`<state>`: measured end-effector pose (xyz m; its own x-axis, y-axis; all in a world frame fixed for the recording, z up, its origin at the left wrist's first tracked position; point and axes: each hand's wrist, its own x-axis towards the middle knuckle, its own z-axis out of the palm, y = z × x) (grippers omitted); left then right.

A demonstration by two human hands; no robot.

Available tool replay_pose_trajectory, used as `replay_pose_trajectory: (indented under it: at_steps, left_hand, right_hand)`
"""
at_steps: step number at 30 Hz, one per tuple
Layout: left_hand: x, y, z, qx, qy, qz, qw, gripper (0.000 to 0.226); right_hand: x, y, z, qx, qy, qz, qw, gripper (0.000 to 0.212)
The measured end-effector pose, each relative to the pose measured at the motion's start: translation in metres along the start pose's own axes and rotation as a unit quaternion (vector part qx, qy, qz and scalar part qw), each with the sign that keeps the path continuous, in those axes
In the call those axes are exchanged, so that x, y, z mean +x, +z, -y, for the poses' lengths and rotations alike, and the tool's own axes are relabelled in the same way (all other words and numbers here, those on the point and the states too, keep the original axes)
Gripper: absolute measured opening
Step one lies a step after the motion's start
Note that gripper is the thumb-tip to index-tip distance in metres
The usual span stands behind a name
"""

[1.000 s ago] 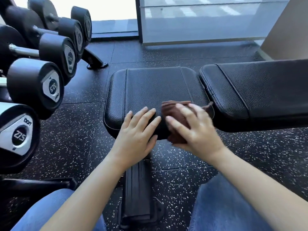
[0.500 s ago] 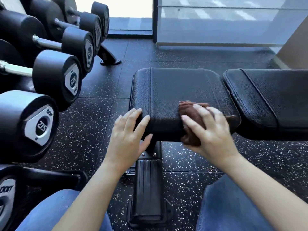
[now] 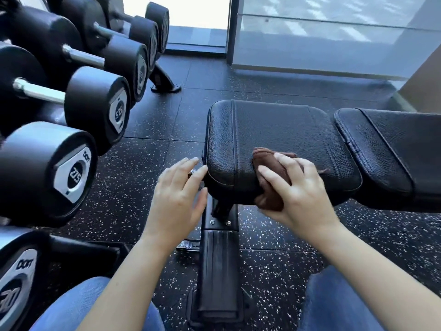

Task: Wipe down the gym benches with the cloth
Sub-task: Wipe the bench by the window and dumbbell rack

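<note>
- Two black pads make up the bench: the seat pad [image 3: 274, 130] and, just right of it across a narrow gap, the back pad [image 3: 401, 149], which runs out of the picture's right edge.
- Open speckled floor [image 3: 148, 187] lies left of the seat pad, between it and the dumbbells [image 3: 95, 108]. More floor stretches beyond the pad to the glass wall [image 3: 322, 48].
- Below the pad's near edge, the bench's base bar [image 3: 218, 271] runs toward the person, between two knees in blue jeans.
- The dumbbell rack, of which only a foot [image 3: 164, 83] shows clearly, holds the dumbbells in a row, end caps facing the bench.
- The brown cloth [image 3: 268, 163] sits bunched on the seat pad's near edge and hangs over its front.
- The right hand [image 3: 303, 194] grips the cloth: fingers spread on top, thumb below the hanging part.
- The left hand [image 3: 176, 199] holds nothing. Its fingers are straight and slightly apart, tips at the pad's near left corner; contact cannot be told.
</note>
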<state>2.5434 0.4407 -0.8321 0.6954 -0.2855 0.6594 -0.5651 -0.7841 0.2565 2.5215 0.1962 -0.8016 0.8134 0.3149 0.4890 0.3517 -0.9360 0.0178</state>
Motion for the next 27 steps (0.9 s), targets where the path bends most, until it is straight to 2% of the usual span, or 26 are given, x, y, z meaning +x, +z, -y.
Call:
replay_pose_trajectory:
  at_steps: [4,9,15,17,22,27]
  left_hand:
    - [-0.007,-0.004,0.011,0.008,-0.04,-0.004,0.999,0.034]
    - [-0.011,-0.002,0.013,0.003,-0.054,-0.005,0.999,0.036]
    - [-0.003,0.003,0.003,-0.021,-0.052,-0.019,0.998,0.035]
    - [0.0,0.005,0.0,-0.03,-0.051,-0.023,0.998,0.036]
    - [0.01,0.007,-0.011,-0.049,-0.035,-0.041,0.997,0.037]
    - [0.017,0.017,-0.023,-0.054,-0.012,-0.036,0.998,0.037]
  right_hand:
    - [0.034,0.011,0.05,0.011,-0.009,0.019,1.0,0.087]
    - [0.053,0.017,0.082,-0.02,0.02,0.03,0.999,0.074]
    - [0.049,0.002,0.056,0.019,-0.033,0.043,0.998,0.064]
    - [0.048,-0.01,0.042,0.049,-0.029,0.075,0.996,0.063]
    - [0.075,-0.041,-0.022,0.141,0.041,0.246,0.958,0.076]
    - [0.095,-0.042,-0.051,0.181,0.046,0.321,0.929,0.069]
